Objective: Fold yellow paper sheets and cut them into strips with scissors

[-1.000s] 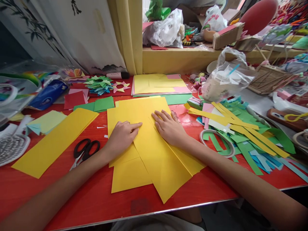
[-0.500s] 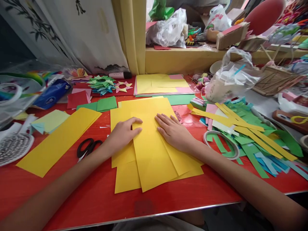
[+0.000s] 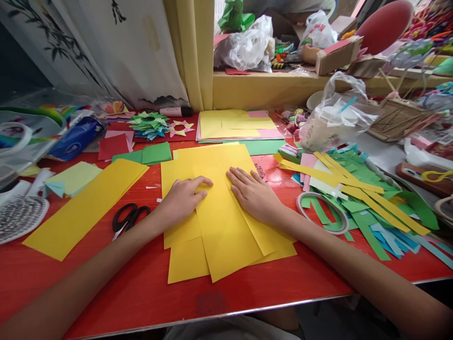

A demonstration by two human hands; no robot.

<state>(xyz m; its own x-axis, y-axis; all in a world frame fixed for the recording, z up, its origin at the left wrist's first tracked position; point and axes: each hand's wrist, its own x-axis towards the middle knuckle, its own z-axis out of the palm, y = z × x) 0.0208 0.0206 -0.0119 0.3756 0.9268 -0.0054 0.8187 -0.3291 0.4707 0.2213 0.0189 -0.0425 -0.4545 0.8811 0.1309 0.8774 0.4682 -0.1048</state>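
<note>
Several overlapping yellow paper sheets (image 3: 230,241) lie on the red table in front of me. My left hand (image 3: 184,200) rests on the left part of the sheets, thumb and index finger stretched out and apart over the top sheet. My right hand (image 3: 253,193) lies flat on the right side of the sheets, fingers extended and pointing up-left. Neither hand grips anything. Black-handled scissors (image 3: 127,218) lie just left of my left forearm, their blades partly hidden by it. Further left is a long yellow paper strip (image 3: 88,208).
Right of my right hand lie a roll of tape (image 3: 322,212) and a heap of green, yellow and blue paper strips (image 3: 368,198). Behind are a stack of coloured paper (image 3: 237,125), green paper pieces (image 3: 155,153), folded paper stars (image 3: 150,123) and a bagged cup (image 3: 325,123).
My left index finger has slid slightly to the right across the top sheet. My right hand stays flat in about the same place. The view has shifted a little.
</note>
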